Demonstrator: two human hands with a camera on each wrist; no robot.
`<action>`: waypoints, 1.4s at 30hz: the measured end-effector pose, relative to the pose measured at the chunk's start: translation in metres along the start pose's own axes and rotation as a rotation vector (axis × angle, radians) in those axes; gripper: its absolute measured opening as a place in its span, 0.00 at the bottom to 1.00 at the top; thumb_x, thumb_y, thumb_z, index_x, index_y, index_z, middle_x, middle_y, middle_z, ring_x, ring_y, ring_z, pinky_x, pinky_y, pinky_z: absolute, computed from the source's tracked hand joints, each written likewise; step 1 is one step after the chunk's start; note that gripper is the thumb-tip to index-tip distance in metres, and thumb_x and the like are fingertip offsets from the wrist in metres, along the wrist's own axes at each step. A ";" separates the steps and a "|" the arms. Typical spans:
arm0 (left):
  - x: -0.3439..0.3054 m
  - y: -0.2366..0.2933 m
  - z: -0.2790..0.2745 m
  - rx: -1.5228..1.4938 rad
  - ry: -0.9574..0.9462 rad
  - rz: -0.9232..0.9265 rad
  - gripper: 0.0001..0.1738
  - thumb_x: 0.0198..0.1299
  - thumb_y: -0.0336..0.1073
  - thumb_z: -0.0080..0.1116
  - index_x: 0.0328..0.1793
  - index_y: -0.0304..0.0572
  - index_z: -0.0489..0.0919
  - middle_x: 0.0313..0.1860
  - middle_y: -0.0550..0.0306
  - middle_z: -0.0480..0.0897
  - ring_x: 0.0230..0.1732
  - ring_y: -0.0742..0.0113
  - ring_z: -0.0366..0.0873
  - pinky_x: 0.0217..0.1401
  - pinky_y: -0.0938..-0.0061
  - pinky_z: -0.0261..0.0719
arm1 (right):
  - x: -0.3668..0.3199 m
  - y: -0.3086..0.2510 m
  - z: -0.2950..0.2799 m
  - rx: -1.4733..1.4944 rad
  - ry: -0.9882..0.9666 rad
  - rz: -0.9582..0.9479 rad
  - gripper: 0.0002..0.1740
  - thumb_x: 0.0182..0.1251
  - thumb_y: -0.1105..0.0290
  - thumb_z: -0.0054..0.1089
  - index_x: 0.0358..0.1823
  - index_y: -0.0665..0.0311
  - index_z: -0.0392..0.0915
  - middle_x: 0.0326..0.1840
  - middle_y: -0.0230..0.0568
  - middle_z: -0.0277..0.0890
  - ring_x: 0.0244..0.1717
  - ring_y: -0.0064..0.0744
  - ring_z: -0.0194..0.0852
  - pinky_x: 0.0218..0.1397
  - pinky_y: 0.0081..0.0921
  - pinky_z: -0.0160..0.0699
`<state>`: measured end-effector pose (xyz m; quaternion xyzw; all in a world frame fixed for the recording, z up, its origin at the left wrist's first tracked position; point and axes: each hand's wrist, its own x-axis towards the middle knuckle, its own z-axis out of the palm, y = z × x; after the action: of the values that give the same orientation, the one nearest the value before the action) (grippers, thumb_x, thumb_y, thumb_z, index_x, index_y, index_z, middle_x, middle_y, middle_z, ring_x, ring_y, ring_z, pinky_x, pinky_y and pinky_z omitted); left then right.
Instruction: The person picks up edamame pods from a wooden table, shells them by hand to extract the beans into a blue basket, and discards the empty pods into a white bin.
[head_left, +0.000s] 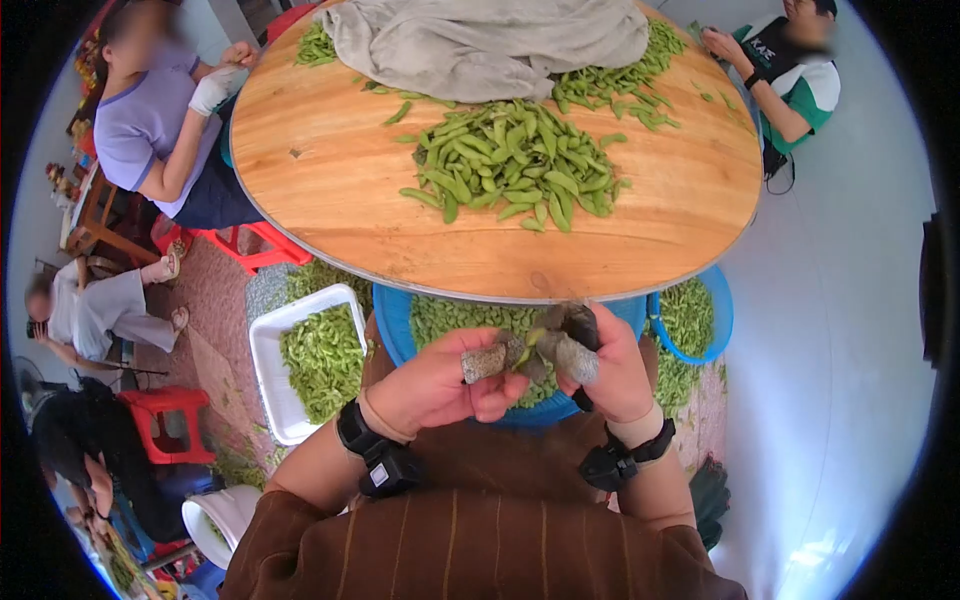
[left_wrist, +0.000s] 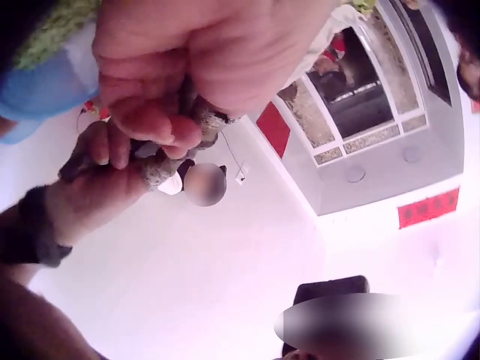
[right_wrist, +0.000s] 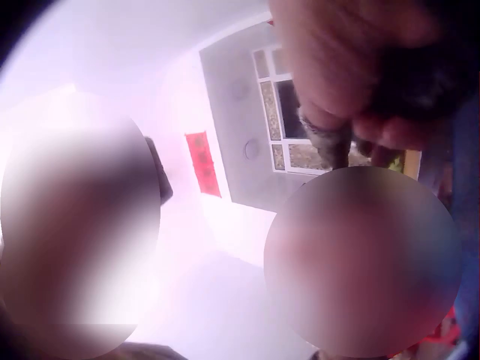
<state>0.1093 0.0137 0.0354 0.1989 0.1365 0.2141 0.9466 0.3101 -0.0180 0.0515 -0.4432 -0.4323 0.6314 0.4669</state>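
Both hands meet just past the table's near edge, over a blue basin [head_left: 393,330] of shelled green beans. Between their fingertips sits a green soybean pod [head_left: 535,338], partly covered by the fingers. My left hand [head_left: 450,375] pinches it from the left, its thumb wrapped in grey tape. From the right, my right hand [head_left: 618,372] pinches it too, with a taped thumb and dark covers on some fingers. In the left wrist view the left hand [left_wrist: 210,60] hides the pod. The right hand [right_wrist: 337,67] looks dark and blurred in the right wrist view.
On the round wooden table [head_left: 330,200] lie a pile of pods [head_left: 515,160] and a grey cloth [head_left: 470,45] over more. A white tub [head_left: 262,370] of pods stands left, a blue basket [head_left: 722,315] right. People sit at both sides, near red stools [head_left: 165,420].
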 end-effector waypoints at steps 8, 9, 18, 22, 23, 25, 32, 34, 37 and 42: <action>0.007 -0.011 0.003 0.780 0.447 0.345 0.08 0.63 0.27 0.51 0.47 0.38 0.74 0.33 0.61 0.80 0.26 0.78 0.71 0.29 0.82 0.71 | -0.012 -0.005 0.006 -0.452 -0.061 0.031 0.11 0.61 0.74 0.53 0.45 0.67 0.69 0.30 0.39 0.77 0.28 0.26 0.79 0.29 0.22 0.74; 0.006 -0.011 0.003 0.781 0.448 0.343 0.08 0.63 0.27 0.51 0.47 0.38 0.74 0.33 0.61 0.80 0.26 0.78 0.71 0.29 0.82 0.71 | -0.011 0.001 0.006 -0.483 -0.070 -0.093 0.09 0.64 0.72 0.49 0.43 0.66 0.70 0.27 0.35 0.75 0.23 0.21 0.72 0.24 0.19 0.69; 0.004 -0.013 0.000 1.851 0.463 0.638 0.12 0.50 0.23 0.54 0.43 0.35 0.74 0.29 0.49 0.78 0.29 0.51 0.77 0.31 0.68 0.76 | -0.010 0.006 0.003 -0.244 -0.109 0.060 0.11 0.61 0.76 0.47 0.46 0.64 0.69 0.31 0.35 0.76 0.26 0.24 0.72 0.29 0.21 0.70; 0.004 -0.014 0.003 2.041 0.470 0.697 0.12 0.45 0.23 0.56 0.39 0.35 0.73 0.27 0.45 0.76 0.30 0.43 0.75 0.30 0.63 0.75 | -0.010 0.010 0.001 0.030 -0.143 0.188 0.12 0.67 0.73 0.45 0.52 0.59 0.67 0.27 0.26 0.69 0.17 0.13 0.55 0.17 0.11 0.54; 0.003 -0.012 0.002 2.044 0.435 0.748 0.09 0.48 0.22 0.56 0.36 0.35 0.72 0.27 0.49 0.77 0.28 0.51 0.77 0.28 0.65 0.75 | -0.011 0.006 0.000 0.027 -0.138 0.187 0.12 0.67 0.73 0.45 0.52 0.59 0.67 0.27 0.26 0.69 0.17 0.13 0.55 0.17 0.11 0.54; -0.007 -0.002 0.010 1.367 0.396 0.408 0.09 0.50 0.24 0.58 0.39 0.34 0.73 0.28 0.51 0.78 0.25 0.57 0.76 0.27 0.68 0.74 | -0.015 -0.004 0.001 0.336 -0.247 0.379 0.12 0.69 0.71 0.45 0.53 0.58 0.66 0.26 0.27 0.66 0.17 0.13 0.52 0.17 0.11 0.52; -0.003 -0.010 -0.009 1.244 0.457 0.309 0.09 0.55 0.27 0.59 0.40 0.32 0.74 0.29 0.53 0.79 0.23 0.65 0.75 0.27 0.71 0.75 | -0.005 0.004 0.004 0.430 -0.193 0.459 0.10 0.71 0.71 0.44 0.51 0.59 0.66 0.27 0.28 0.66 0.17 0.13 0.52 0.17 0.12 0.53; 0.000 -0.013 -0.007 1.623 0.478 0.420 0.09 0.52 0.27 0.60 0.39 0.33 0.74 0.29 0.50 0.79 0.25 0.57 0.75 0.28 0.68 0.75 | -0.006 0.012 0.011 0.190 -0.114 0.374 0.09 0.71 0.71 0.43 0.50 0.59 0.67 0.27 0.29 0.67 0.18 0.14 0.55 0.17 0.13 0.55; 0.001 -0.017 -0.007 2.018 0.515 0.557 0.10 0.49 0.27 0.61 0.37 0.33 0.74 0.29 0.43 0.77 0.29 0.43 0.73 0.31 0.61 0.75 | -0.007 0.017 0.015 0.174 -0.094 0.292 0.09 0.71 0.71 0.42 0.49 0.59 0.67 0.28 0.29 0.68 0.18 0.15 0.56 0.18 0.13 0.56; 0.001 -0.015 -0.010 1.835 0.467 0.643 0.06 0.54 0.28 0.58 0.36 0.35 0.74 0.28 0.46 0.78 0.27 0.48 0.74 0.29 0.64 0.73 | -0.012 0.015 0.010 0.377 -0.112 0.344 0.12 0.71 0.71 0.42 0.53 0.59 0.68 0.28 0.29 0.68 0.18 0.14 0.56 0.18 0.13 0.56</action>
<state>0.1119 0.0048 0.0197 0.8333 0.3710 0.3056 0.2732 0.2997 -0.0340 0.0408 -0.3797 -0.2506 0.7944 0.4025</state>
